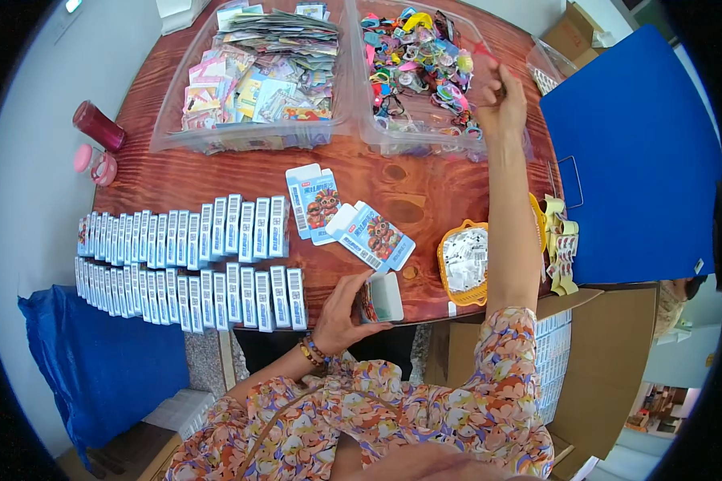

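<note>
My left hand [342, 314], a beaded bracelet at its wrist, grips a small open carton [387, 298] at the table's front edge. The carton stands with its open top facing up. Two flat, unfilled light-blue cartons, one of them a printed carton [375, 236], lie just beyond it. Over the right side of a clear plastic bin [425, 141] is my right hand [501, 100], its fingers smeared by motion. Something red shows by the fingertips; whether it is held I cannot make out. Colourful small trinkets [409, 76] fill that bin.
A second clear bin [162, 128] holds stacked cards and packets [257, 80]. Two rows of filled light-blue cartons [192, 297] stand at left. A yellow basket [441, 264] of white sachets sits under my right forearm. A red jar [100, 127] stands far left; a blue panel [634, 160] rises at right.
</note>
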The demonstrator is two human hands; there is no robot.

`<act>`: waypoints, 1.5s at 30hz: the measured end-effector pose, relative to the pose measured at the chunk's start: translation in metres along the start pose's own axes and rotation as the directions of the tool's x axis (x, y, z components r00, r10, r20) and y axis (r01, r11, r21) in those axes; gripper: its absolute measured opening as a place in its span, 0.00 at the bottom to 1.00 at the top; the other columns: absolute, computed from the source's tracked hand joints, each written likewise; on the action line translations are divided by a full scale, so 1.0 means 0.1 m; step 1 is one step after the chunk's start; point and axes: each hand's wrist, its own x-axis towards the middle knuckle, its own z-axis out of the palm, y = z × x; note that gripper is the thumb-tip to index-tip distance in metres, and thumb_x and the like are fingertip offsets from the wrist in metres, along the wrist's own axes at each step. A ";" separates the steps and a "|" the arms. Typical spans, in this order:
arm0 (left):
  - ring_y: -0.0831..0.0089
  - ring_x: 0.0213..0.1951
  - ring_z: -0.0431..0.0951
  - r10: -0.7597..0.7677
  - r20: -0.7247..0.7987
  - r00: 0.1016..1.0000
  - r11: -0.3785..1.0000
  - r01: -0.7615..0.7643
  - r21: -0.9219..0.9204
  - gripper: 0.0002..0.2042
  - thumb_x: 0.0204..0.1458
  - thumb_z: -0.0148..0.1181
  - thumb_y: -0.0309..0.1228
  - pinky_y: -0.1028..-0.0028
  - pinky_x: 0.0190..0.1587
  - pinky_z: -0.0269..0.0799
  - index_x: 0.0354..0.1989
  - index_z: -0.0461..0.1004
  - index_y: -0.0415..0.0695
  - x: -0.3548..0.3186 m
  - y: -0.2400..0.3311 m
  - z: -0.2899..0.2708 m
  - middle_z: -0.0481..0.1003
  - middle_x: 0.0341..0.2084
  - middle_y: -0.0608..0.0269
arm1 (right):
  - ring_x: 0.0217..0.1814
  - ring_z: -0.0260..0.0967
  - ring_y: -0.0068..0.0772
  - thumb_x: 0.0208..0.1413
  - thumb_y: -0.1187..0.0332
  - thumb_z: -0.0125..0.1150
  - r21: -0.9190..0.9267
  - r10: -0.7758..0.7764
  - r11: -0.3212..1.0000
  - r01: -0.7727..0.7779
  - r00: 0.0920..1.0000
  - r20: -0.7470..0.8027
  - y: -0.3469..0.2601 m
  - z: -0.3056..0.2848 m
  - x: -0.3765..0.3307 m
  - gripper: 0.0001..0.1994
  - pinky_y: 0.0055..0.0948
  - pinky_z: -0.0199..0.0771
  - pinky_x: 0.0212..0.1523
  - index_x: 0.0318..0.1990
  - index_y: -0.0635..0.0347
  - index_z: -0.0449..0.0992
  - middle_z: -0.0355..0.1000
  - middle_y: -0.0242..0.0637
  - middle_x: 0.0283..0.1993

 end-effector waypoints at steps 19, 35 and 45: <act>0.50 0.50 0.72 0.163 -0.196 0.967 0.932 -0.086 0.352 0.43 0.36 0.77 0.37 0.58 0.50 0.72 0.64 0.62 0.40 0.02 0.16 0.00 0.68 0.51 0.48 | 0.23 0.59 0.09 0.60 0.71 0.60 -0.989 0.678 0.151 0.003 0.727 0.106 -0.57 0.60 -2.58 0.08 0.17 0.57 0.22 0.30 0.66 0.77 0.70 0.24 0.21; 0.50 0.49 0.73 0.136 -0.216 0.967 0.964 -0.079 0.253 0.42 0.39 0.77 0.42 0.58 0.49 0.73 0.62 0.62 0.39 -0.09 0.15 0.12 0.69 0.48 0.48 | 0.28 0.67 0.13 0.60 0.74 0.59 -0.988 0.781 0.023 0.156 0.614 0.115 -0.67 0.59 -2.75 0.06 0.21 0.69 0.30 0.42 0.67 0.77 0.73 0.32 0.28; 0.49 0.49 0.73 0.126 -0.160 0.979 0.972 -0.090 0.215 0.41 0.40 0.76 0.41 0.57 0.48 0.73 0.62 0.61 0.40 -0.16 0.16 0.18 0.68 0.47 0.48 | 0.40 0.76 0.47 0.52 0.80 0.59 -0.832 0.608 0.021 0.554 0.654 0.450 -0.49 0.57 -2.93 0.16 0.38 0.75 0.39 0.51 0.68 0.73 0.75 0.49 0.41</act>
